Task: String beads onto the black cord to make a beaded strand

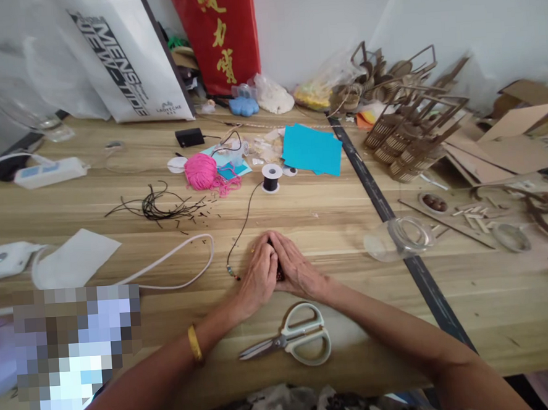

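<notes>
Dark beads (279, 273): where are they held?

Between the two hands, near the middle of the tabletop (169, 310), by which everything else is carried.

What is set along its far side?

A white bag (120, 53), printed with black lettering, is stood toward the left, and a red bag (222, 41), marked with golden characters, is placed to its right. Brown slatted frames (395, 139) are grouped at the far right.

And how are the hands placed?

The left hand (256, 273) and the right hand (299, 266) are cupped together, fingertips meeting. The beads are enclosed by both and mostly hidden; how firmly they are pressed cannot be told.

Is anything laid nearer the body?

Scissors (281, 342) with pale handles are laid just in front of the forearms, blades pointed left.

And beyond the hands?

Blue sheets (311, 148) are stacked unevenly there. Farther left, black cord pieces (162, 205) are heaped loosely, some scattered as short bits, with pink yarn (201, 171) wound in a ball behind them. A spool (272, 177) is stood upright, and from it a dark cord (248, 216) is run toward the left hand.

What is smallest?

Small coloured beads (231, 271), seen at the cord's near end, just beside the left hand.
</notes>
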`<state>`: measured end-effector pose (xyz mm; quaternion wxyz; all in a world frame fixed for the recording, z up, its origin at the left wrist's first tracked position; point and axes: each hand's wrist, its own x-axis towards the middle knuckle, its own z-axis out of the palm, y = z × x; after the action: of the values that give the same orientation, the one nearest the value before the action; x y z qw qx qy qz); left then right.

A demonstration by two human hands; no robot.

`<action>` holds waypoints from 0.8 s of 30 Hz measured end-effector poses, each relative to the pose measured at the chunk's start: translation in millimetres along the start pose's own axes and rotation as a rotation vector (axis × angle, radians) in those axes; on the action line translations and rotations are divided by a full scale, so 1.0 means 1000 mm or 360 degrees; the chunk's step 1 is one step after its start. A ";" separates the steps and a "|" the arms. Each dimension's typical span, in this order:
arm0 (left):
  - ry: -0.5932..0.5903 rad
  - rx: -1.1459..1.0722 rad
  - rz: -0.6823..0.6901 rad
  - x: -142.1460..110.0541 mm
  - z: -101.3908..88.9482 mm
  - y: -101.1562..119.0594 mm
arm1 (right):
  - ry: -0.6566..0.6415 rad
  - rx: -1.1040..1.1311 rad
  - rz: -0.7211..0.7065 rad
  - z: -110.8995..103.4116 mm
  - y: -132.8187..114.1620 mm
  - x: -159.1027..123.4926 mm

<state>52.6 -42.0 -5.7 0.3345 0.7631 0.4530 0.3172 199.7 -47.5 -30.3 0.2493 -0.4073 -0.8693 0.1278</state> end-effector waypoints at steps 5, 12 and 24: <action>0.0024 0.0003 0.0033 0.003 0.000 -0.002 | 0.0029 -0.0018 -0.0014 0.004 0.005 0.002; 0.0059 0.0009 0.0047 0.012 0.003 -0.008 | 0.0013 -0.0002 -0.0026 0.005 0.014 0.008; 0.0064 0.0016 0.0056 0.018 -0.006 -0.008 | -0.0086 0.0017 -0.0035 -0.007 0.015 0.014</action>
<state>51.0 -21.2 -5.0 0.3158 0.7660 0.4478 0.3361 206.0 -26.6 -25.9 0.2293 -0.3928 -0.8794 0.1407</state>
